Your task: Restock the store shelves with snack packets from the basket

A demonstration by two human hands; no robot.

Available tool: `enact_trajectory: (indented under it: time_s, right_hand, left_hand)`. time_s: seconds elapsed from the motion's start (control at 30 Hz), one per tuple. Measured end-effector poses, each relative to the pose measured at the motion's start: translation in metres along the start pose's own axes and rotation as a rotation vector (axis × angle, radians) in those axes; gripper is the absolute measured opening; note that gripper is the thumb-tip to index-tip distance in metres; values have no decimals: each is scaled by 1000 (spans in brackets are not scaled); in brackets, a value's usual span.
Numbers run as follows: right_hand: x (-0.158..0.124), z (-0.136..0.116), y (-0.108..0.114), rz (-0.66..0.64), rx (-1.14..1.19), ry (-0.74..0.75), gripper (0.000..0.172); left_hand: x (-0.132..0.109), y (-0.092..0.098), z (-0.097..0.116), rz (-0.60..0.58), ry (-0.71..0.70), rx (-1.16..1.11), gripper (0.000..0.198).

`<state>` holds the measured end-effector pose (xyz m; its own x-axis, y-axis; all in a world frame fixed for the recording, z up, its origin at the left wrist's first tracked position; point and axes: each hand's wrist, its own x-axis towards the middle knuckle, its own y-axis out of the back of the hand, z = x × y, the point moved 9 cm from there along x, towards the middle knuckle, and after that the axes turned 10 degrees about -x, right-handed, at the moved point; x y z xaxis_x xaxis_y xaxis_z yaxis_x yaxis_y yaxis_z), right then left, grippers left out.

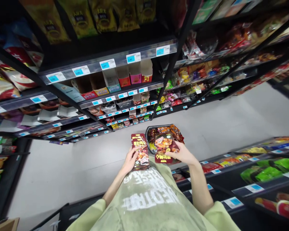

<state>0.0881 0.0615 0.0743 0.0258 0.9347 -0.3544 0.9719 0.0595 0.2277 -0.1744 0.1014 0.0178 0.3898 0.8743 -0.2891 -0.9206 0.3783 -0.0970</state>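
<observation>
My left hand (pixel 130 161) grips a dark red snack packet (pixel 140 150) by its lower left edge, held upright in front of my chest. My right hand (pixel 181 154) holds a second dark red snack packet (pixel 164 148) turned upside down, fingers wrapped under it. Just beyond both packets sits a dark shopping basket (pixel 148 133) with several more snack packets (pixel 174 131) inside. The two packets are side by side, almost touching. My light green printed shirt fills the bottom of the view.
Black store shelves with blue price tags (pixel 133 58) line the aisle on the left and ahead, stocked with small boxes (pixel 124 81) and yellow bags (pixel 103 17). More shelves with green packets (pixel 267 173) run along the right. A grey floor (pixel 231 118) lies between them.
</observation>
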Motion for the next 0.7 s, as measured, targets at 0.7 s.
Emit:
enact_trajectory:
  time_s: [0.7]
  right_hand:
    - [54,-92,-114,-754,-1238,423,41]
  left_hand:
    - [-6,-5,7,-128,11,-251,64]
